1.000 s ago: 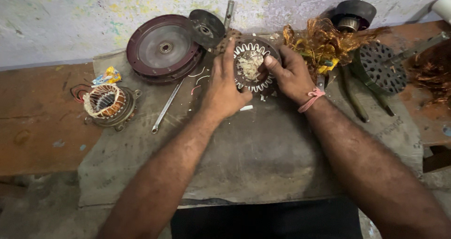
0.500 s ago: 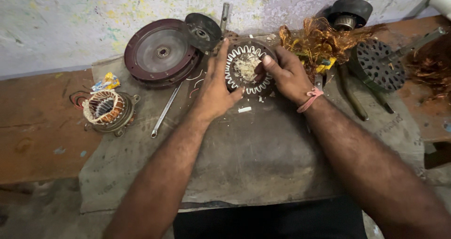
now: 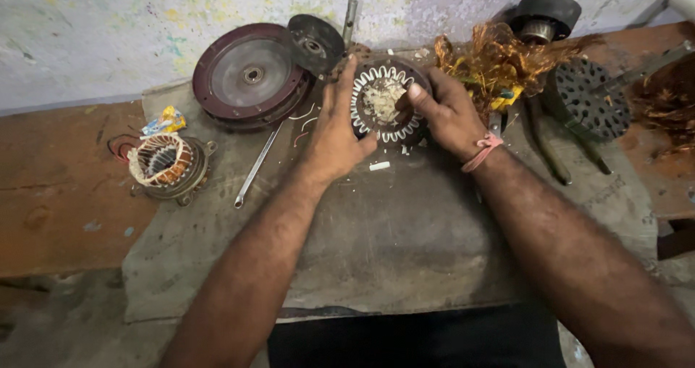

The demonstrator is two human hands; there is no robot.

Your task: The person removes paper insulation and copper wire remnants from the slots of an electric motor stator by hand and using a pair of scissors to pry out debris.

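Far left on the wooden bench: a wound stator with copper coils and white wrapping, lying flat, a crumpled yellow and blue wrapper just behind it. A grey worn mat covers the middle of the bench. On its back left a large maroon round cover leans near the wall, a smaller dark disc propped against its right edge. A thin metal rod lies diagonally below the cover.

Left hand: forearm comes up from bottom centre-left, wrist straight, palm down, fingers stretched forward and together, thumb spread to the right. Its thumb side presses against the left rim of the bare stator core, bracing it, not wrapped round it. The core sits flat at the back centre of the mat, dark ring with white slot liners, pale scraps in its middle.

Right hand: forearm enters from the bottom right corner, pink band on the wrist, fingers curled, thumb and forefinger tips pressed together at the core's right inner edge. What they pinch is too small to tell. A small white scrap lies on the mat just below the core.

Right of the hands: a tangle of stripped copper wire, a dark motor part by the wall, and a perforated dark disc.
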